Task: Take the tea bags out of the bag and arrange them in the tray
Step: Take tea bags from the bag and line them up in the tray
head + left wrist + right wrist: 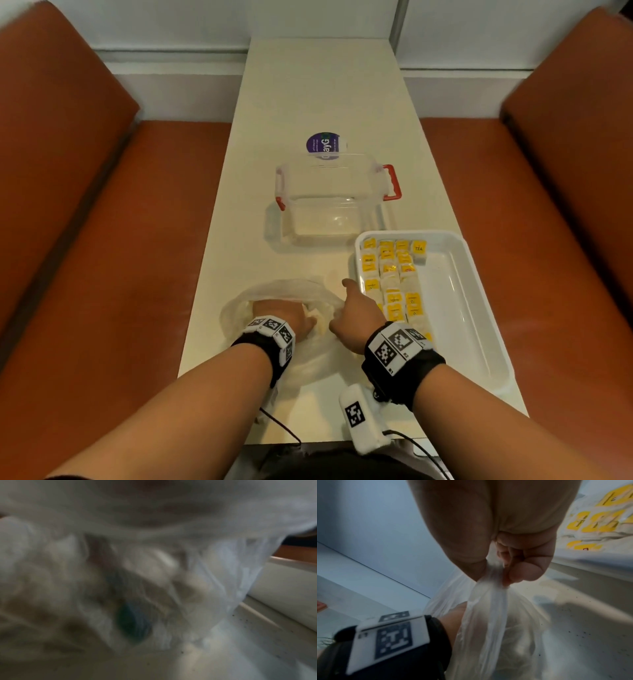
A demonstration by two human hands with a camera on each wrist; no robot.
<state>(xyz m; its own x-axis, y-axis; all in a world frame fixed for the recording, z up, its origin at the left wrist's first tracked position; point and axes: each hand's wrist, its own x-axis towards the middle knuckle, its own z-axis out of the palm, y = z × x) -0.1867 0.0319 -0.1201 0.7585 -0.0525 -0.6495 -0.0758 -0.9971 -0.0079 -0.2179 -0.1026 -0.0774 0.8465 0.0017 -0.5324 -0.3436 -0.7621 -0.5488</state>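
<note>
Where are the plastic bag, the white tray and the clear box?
plastic bag (291, 286): head view, far rim.
white tray (479, 308): head view, bare floor.
clear box (329, 209): head view, near wall.

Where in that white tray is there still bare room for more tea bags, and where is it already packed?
The white tray is bare along its whole right half, between the right rim and the tea bags. The left side is crowded with rows of bags from far end to near. The left hand is inside the plastic bag; the right hand pinches its edge.
</note>
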